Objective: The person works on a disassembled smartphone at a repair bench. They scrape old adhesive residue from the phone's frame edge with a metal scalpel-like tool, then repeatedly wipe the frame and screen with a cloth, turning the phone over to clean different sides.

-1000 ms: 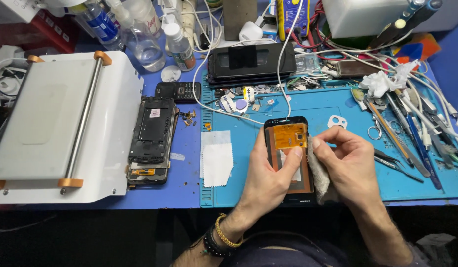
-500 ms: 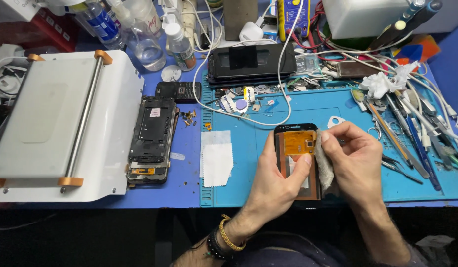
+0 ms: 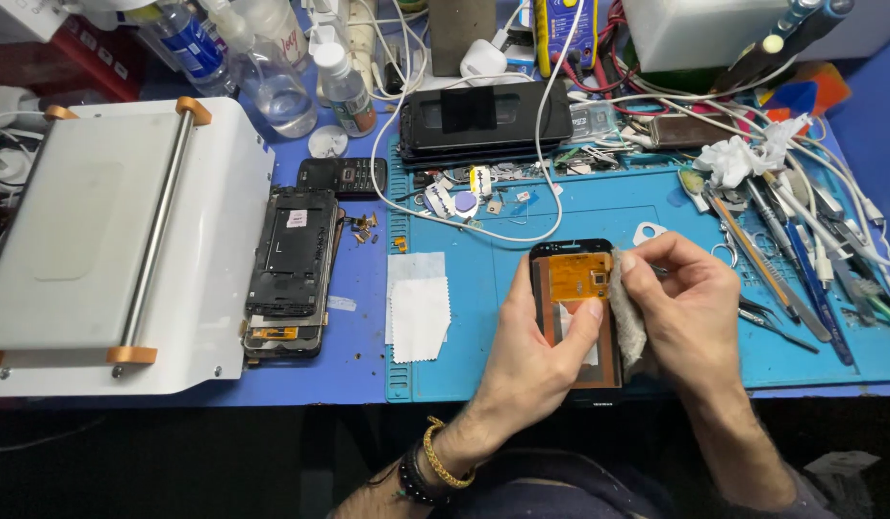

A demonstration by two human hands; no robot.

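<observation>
White laminating machine (image 3: 108, 240) is sitting at far left on the blue bench; a stripped phone frame (image 3: 291, 255) is lying beside it. On the blue repair mat (image 3: 810, 356), left hand (image 3: 536, 351) is gripping a phone screen assy (image 3: 572, 288), copper back up, thumb across it. Right hand (image 3: 685, 308) is pinching a grey wipe cloth (image 3: 629, 317) vs its right edge. Panel is prob. thin, light, brittle; best held by the side edges.

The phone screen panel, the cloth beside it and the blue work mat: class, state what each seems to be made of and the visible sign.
Phone screen panel, held by the left hand: likely glass with an orange, copper-like film backing; flat and faintly shiny.
Cloth, in the right hand: soft woven or paper fabric; grey-white, crumpled, matte.
Blue work mat: probably silicone rubber; matte, with moulded compartments.
</observation>
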